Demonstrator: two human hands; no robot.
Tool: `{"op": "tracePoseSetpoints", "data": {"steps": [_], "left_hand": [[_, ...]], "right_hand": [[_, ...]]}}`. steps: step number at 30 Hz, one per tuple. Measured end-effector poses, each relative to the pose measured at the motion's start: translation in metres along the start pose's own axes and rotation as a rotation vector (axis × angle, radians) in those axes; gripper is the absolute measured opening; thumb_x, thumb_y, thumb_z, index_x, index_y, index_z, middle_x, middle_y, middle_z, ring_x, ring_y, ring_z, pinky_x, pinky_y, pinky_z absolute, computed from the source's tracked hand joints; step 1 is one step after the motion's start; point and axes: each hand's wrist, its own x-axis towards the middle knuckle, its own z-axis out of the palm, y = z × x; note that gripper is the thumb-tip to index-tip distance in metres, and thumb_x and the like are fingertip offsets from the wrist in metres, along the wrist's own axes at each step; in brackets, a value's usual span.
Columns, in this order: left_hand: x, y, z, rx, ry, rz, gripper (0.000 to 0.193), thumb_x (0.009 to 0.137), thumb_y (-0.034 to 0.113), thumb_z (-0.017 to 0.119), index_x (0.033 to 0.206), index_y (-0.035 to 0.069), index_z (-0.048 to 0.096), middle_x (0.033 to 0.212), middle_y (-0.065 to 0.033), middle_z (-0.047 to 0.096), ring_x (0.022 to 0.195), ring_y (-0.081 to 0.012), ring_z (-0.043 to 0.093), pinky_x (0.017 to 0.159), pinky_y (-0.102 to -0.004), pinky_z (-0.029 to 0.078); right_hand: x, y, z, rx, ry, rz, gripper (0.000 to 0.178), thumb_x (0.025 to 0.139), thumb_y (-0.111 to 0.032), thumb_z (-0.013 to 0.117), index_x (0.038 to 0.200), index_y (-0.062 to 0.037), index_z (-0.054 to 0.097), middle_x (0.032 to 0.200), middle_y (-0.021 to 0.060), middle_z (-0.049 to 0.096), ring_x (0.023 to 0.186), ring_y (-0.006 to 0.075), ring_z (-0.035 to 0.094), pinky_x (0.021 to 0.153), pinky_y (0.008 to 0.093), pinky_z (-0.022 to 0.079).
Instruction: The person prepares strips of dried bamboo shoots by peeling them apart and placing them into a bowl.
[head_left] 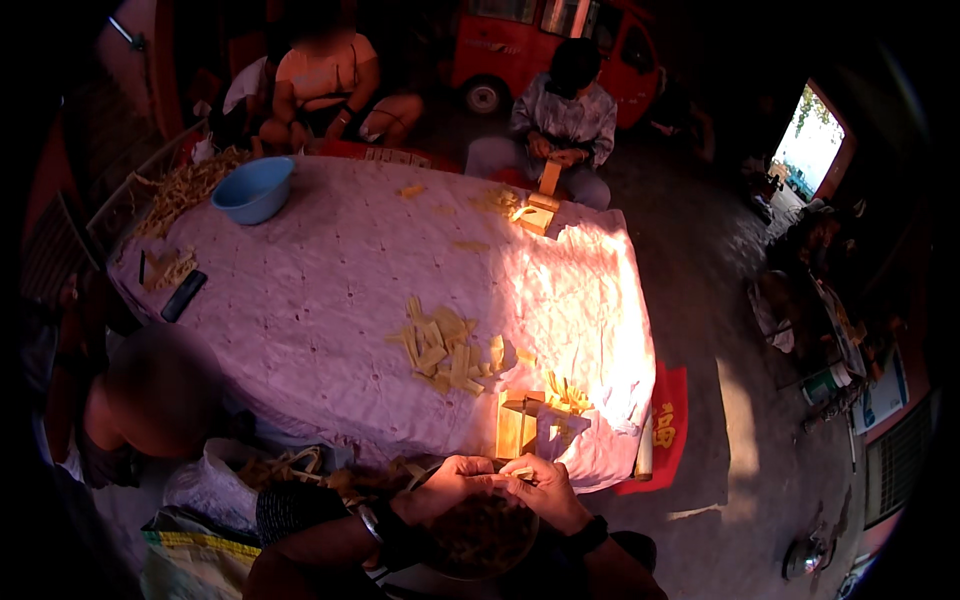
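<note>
My left hand [452, 480] and my right hand [543, 488] meet at the near edge of the table, fingertips pinched together on a small pale wooden piece [520, 472]. Just beyond them a small wooden box frame [520, 422] stands upright on the pink cloth [330, 270], with thin yellow strips [568, 395] sticking out beside it. A loose pile of flat wooden pieces [445, 345] lies further in on the cloth. A round dark bowl [480, 540] rests in my lap below my hands.
A blue bowl [253, 188] and a heap of strips [185, 185] sit at the far left, a dark flat phone-like thing [184, 295] near the left edge. Two people sit at the far side, another person [150, 400] at my left. A red vehicle [555, 45] stands behind.
</note>
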Motion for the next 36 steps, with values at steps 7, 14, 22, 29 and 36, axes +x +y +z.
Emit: {"op": "tracePoseSetpoints", "data": {"steps": [7, 14, 22, 29, 36], "left_hand": [[-0.001, 0.012, 0.003, -0.086, -0.004, -0.080, 0.014, 0.088, 0.020, 0.060, 0.085, 0.006, 0.061, 0.071, 0.0063, 0.055, 0.062, -0.0010, 0.047, 0.054, -0.0169, 0.034], [-0.002, 0.004, -0.018, 0.151, 0.083, -0.139, 0.016, 0.088, 0.020, 0.060, 0.083, 0.005, 0.061, 0.069, 0.0037, 0.056, 0.063, -0.0043, 0.051, 0.057, -0.0193, 0.039], [-0.006, 0.009, -0.013, 0.093, 0.140, -0.069, 0.016, 0.087, 0.018, 0.061, 0.077, 0.006, 0.061, 0.066, 0.0035, 0.057, 0.063, -0.0033, 0.050, 0.056, -0.0186, 0.038], [-0.008, 0.024, -0.011, -0.068, 0.223, 0.012, 0.018, 0.084, 0.011, 0.062, 0.067, 0.007, 0.056, 0.063, 0.0049, 0.054, 0.060, -0.0016, 0.043, 0.056, -0.0191, 0.032], [0.010, 0.038, -0.011, 0.190, 0.372, -0.053, 0.017, 0.087, 0.013, 0.062, 0.072, 0.005, 0.057, 0.055, 0.0073, 0.041, 0.048, -0.0013, 0.031, 0.045, -0.0185, 0.022]], "right_hand": [[0.003, 0.004, -0.003, 0.090, -0.009, 0.005, 0.015, 0.083, -0.016, 0.070, 0.088, -0.0046, 0.061, 0.071, 0.0022, 0.064, 0.064, 0.0062, 0.060, 0.057, 0.0202, 0.048], [0.005, -0.010, 0.003, -0.163, 0.052, -0.156, 0.013, 0.079, -0.008, 0.069, 0.087, -0.0016, 0.061, 0.077, 0.0036, 0.066, 0.070, 0.0069, 0.061, 0.063, 0.0217, 0.049], [-0.003, -0.006, 0.002, 0.024, 0.055, -0.006, 0.011, 0.082, -0.009, 0.068, 0.089, -0.0015, 0.064, 0.077, 0.0025, 0.066, 0.065, 0.0070, 0.061, 0.058, 0.0206, 0.051], [0.003, -0.020, -0.007, 0.204, 0.027, 0.118, 0.009, 0.084, -0.006, 0.065, 0.089, -0.0005, 0.061, 0.075, 0.0052, 0.063, 0.063, 0.0078, 0.060, 0.055, 0.0207, 0.050], [0.016, -0.004, -0.032, 0.300, 0.263, 0.130, 0.004, 0.085, -0.005, 0.061, 0.087, -0.0018, 0.060, 0.074, 0.0089, 0.062, 0.058, 0.0084, 0.057, 0.049, 0.0207, 0.045]]}}
